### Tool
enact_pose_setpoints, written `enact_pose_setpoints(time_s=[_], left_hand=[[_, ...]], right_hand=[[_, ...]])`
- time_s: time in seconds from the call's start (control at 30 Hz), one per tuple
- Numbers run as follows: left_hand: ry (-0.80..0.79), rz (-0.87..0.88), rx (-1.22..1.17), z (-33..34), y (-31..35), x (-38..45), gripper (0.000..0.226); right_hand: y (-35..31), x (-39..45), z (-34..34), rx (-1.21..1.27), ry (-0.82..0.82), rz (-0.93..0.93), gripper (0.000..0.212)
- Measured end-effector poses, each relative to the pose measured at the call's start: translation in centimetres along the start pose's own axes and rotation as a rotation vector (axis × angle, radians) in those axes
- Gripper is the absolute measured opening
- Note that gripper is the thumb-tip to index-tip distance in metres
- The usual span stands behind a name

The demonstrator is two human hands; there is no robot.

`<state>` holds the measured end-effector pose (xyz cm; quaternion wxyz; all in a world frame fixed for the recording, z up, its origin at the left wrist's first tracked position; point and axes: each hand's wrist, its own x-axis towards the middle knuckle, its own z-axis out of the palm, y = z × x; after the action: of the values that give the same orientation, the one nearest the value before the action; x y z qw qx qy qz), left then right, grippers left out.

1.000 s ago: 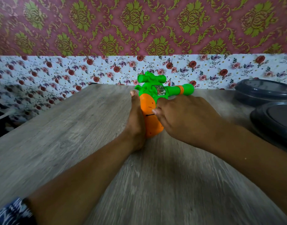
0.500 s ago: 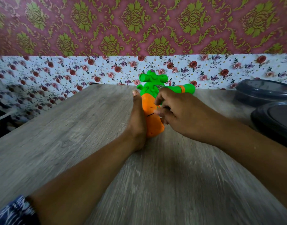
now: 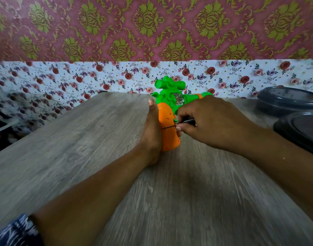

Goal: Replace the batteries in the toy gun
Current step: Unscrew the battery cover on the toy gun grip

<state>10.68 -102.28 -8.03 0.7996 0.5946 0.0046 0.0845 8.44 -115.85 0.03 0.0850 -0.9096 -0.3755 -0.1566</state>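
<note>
Left hand (image 3: 152, 134) fingers steady toy gun (image 3: 170, 110); right hand (image 3: 210, 121) fingers pinch screwdriver (image 3: 185, 121).

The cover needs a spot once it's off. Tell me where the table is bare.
Bare: the table left of the left hand, and the near stretch between both forearms. Crowded: the right edge, with two dark containers behind the right hand.

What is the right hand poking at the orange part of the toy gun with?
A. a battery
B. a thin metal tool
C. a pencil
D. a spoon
B: the right hand pinches a thin metal tool, its tip against the toy gun's orange grip.
</note>
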Motion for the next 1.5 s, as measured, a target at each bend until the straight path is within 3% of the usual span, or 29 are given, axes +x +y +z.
enact_pose_setpoints(time_s=[0.23,0.4,0.5,0.63,0.93,1.17,1.4,1.5], left_hand=[[-0.063,0.025,-0.021,0.1,0.1,-0.2,0.074],[-0.099,0.045,-0.015,0.1,0.2,-0.6,0.078],[-0.048,-0.012,-0.047,0.3,0.5,-0.4,0.076],[-0.013,-0.048,-0.023,0.0,0.1,0.0,0.081],[-0.025,-0.004,-0.048,-0.1,0.0,0.1,0.079],[0.013,-0.040,-0.065,-0.3,-0.2,0.4,0.082],[-0.023,0.010,-0.026,-0.6,-0.5,0.5,0.077],[-0.049,-0.006,-0.027,-1.0,-0.6,0.6,0.086]], right_hand=[[-1.1,0.0,0.6,0.115,0.061,-0.029,0.012],[-2.0,-0.4,1.0,0.063,0.142,0.011,0.033],[-1.6,-0.2,0.5,0.003,0.100,0.095,0.041],[-0.8,0.4,0.6,0.100,0.016,0.088,0.028],[-0.4,0.5,0.7,0.402,0.043,0.047,0.009],[-0.3,0.4,0.8,0.208,-0.073,0.132,0.045],[-0.5,0.5,0.3,0.197,0.044,0.043,0.025],[0.0,0.4,0.3,0.231,0.062,0.058,0.018]])
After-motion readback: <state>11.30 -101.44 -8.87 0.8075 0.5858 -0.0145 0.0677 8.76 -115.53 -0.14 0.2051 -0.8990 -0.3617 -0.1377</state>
